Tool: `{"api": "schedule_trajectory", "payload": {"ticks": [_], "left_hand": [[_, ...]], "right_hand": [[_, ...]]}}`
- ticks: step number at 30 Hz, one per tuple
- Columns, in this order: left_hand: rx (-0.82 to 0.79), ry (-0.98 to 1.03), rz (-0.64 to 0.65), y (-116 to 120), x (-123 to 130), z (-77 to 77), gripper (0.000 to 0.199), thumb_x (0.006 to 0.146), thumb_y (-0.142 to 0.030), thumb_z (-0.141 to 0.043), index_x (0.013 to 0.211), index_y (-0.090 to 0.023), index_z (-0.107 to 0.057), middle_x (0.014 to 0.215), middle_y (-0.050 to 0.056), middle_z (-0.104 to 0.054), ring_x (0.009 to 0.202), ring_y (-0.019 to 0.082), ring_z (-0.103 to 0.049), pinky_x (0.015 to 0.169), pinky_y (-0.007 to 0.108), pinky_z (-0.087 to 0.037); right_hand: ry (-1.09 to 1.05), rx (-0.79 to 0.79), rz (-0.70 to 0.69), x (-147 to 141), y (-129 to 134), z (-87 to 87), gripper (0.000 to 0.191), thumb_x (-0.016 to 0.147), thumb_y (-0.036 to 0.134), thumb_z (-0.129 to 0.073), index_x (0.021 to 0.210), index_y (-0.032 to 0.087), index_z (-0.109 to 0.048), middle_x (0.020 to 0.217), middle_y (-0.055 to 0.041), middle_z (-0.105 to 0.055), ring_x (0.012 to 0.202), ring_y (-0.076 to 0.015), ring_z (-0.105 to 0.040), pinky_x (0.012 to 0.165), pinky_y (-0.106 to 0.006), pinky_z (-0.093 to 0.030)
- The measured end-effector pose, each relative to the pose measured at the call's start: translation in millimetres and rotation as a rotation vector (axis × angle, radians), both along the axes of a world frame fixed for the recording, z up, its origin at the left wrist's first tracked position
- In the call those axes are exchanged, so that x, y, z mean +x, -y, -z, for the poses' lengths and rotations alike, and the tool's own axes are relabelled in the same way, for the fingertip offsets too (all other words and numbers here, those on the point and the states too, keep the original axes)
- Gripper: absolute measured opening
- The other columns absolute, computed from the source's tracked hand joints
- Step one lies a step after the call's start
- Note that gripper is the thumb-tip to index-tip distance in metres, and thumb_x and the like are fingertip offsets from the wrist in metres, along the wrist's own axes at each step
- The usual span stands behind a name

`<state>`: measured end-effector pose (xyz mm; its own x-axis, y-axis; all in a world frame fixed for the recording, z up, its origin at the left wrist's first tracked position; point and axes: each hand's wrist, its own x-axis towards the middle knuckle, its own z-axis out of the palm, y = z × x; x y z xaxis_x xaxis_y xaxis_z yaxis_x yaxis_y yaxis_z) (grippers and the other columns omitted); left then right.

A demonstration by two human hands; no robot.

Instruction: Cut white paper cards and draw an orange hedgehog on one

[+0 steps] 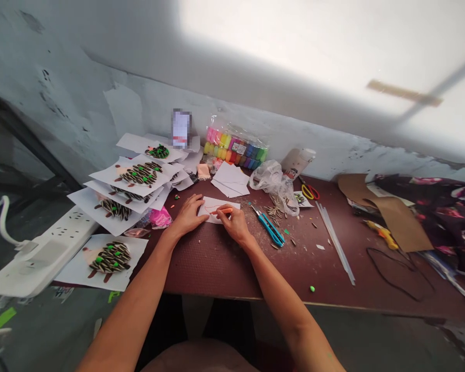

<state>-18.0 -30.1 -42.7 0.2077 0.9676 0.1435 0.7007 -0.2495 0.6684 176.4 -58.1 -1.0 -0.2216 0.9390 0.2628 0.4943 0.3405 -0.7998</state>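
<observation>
1. Nearest the cam: the person's forearms (284,297), reaching in from the bottom edge over the dark red bench (217,266).
2. L hand (188,214) lay palm down, fingers fairly wide, fingertips & thumb on the left end of a small white paper (220,202).
3. R hand (234,226) had its fingers narrow, pinched round an orange pen (225,211), tip down at the paper; thin reddish line drawn there.
4. Paper sat mid-bench btwn both hands, w/ loose white sheets (230,178) just behind.
5. Right of R hand: teal-handled tool (270,229), seed pile (274,212), clear plastic bag (265,177); scissors (310,191) w/ red & yellow handles, then clear sticks (336,245) lying lengthwise.
6. Far right: yellow glue gun (385,236) beside brown card (406,222).
7. Left: stacked sheets w/ spiky animal pics (141,174), one more pic sheet (110,261) in front, next to a white power strip (50,258).
8. Back, nr wall: phone (181,129) upright (screen blurred), multicol. pack (236,148), pale cup (299,161) tilted.
9. Green blob (312,289) nr front edge.
</observation>
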Motion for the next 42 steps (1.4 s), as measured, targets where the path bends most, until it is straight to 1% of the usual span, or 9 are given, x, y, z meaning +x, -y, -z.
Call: {"api": "schedule_trajectory", "payload": {"ticks": [4,11,17,19,24,30,34,39,42], "left_hand": [[-0.004,-0.011,0.003,-0.4,-0.6,-1.0,0.056,0.074,-0.036,-0.068,0.125,-0.014,-0.066,0.149,0.016,-0.054,0.145,0.034,-0.041,0.123,0.051,-0.029],[-0.006,-0.029,0.007,-2.5,-2.6,0.5,0.056,0.073,-0.038,-0.068,0.124,-0.015,-0.067,0.149,0.015,-0.054,0.144,0.034,-0.042,0.122,0.052,-0.03],[-0.004,-0.025,0.003,-2.9,-3.4,2.0,0.059,0.072,-0.038,-0.068,0.125,-0.013,-0.066,0.15,0.017,-0.052,0.144,0.033,-0.043,0.123,0.05,-0.03],[-0.005,-0.024,0.002,-3.1,-4.0,2.9,0.058,0.072,-0.039,-0.068,0.125,-0.014,-0.066,0.15,0.016,-0.052,0.144,0.033,-0.043,0.122,0.05,-0.03],[0.0,-0.024,0.002,-3.5,-5.2,4.2,0.056,0.073,-0.04,-0.067,0.124,-0.016,-0.067,0.15,0.014,-0.053,0.143,0.033,-0.043,0.121,0.051,-0.032],[0.001,-0.02,0.005,-3.3,-5.2,4.2,0.057,0.073,-0.04,-0.066,0.124,-0.015,-0.067,0.15,0.016,-0.052,0.143,0.033,-0.043,0.121,0.051,-0.031],[0.008,-0.013,0.006,-3.8,-5.1,4.8,0.055,0.072,-0.041,-0.067,0.122,-0.017,-0.068,0.149,0.014,-0.053,0.143,0.034,-0.043,0.121,0.052,-0.032],[-0.004,-0.016,0.002,-3.4,-5.0,3.8,0.056,0.072,-0.04,-0.067,0.123,-0.016,-0.068,0.15,0.015,-0.052,0.144,0.034,-0.042,0.122,0.051,-0.032],[-0.006,-0.02,0.002,-2.8,-4.9,2.8,0.056,0.072,-0.04,-0.067,0.123,-0.016,-0.067,0.15,0.015,-0.052,0.144,0.034,-0.042,0.121,0.051,-0.032]], "right_hand": [[-0.002,-0.018,0.018,6.6,4.2,-2.0,0.024,0.093,0.029,-0.057,0.081,0.019,-0.076,0.074,-0.0024,-0.074,0.065,-0.0146,-0.065,0.062,-0.024,-0.043],[0.012,0.009,0.054,19.1,9.5,-0.1,0.031,0.092,0.03,-0.057,0.07,0.02,-0.076,0.082,-0.004,-0.075,0.069,-0.0141,-0.063,0.058,-0.024,-0.037],[0.005,-0.034,0.096,29.4,12.2,-1.3,0.027,0.091,0.027,-0.057,0.077,0.02,-0.08,0.073,-0.0024,-0.073,0.06,-0.0124,-0.06,0.058,-0.024,-0.038],[0.0,-0.032,0.102,32.1,13.1,-1.7,0.027,0.091,0.027,-0.057,0.079,0.019,-0.08,0.072,-0.0025,-0.072,0.06,-0.0122,-0.06,0.058,-0.024,-0.038],[-0.004,-0.036,0.132,36.9,14.1,-1.0,0.028,0.091,0.029,-0.057,0.077,0.018,-0.078,0.071,-0.0027,-0.07,0.06,-0.0118,-0.058,0.056,-0.023,-0.037],[-0.013,-0.049,0.186,42.3,14.3,-0.3,0.03,0.089,0.033,-0.055,0.075,0.018,-0.078,0.063,-0.0007,-0.065,0.052,-0.0109,-0.049,0.053,-0.024,-0.033],[-0.015,-0.052,0.206,46.3,14.8,-1.5,0.03,0.086,0.033,-0.055,0.074,0.018,-0.078,0.06,0.0003,-0.062,0.05,-0.0103,-0.044,0.051,-0.024,-0.031],[-0.022,-0.05,0.231,50.6,14.0,-1.2,0.03,0.086,0.031,-0.053,0.072,0.018,-0.077,0.06,0.001,-0.06,0.05,-0.0101,-0.042,0.052,-0.024,-0.031],[-0.011,-0.045,0.253,52.0,13.2,-0.6,0.029,0.086,0.03,-0.054,0.071,0.018,-0.076,0.059,0.0011,-0.061,0.05,-0.0108,-0.044,0.053,-0.025,-0.032]]}}
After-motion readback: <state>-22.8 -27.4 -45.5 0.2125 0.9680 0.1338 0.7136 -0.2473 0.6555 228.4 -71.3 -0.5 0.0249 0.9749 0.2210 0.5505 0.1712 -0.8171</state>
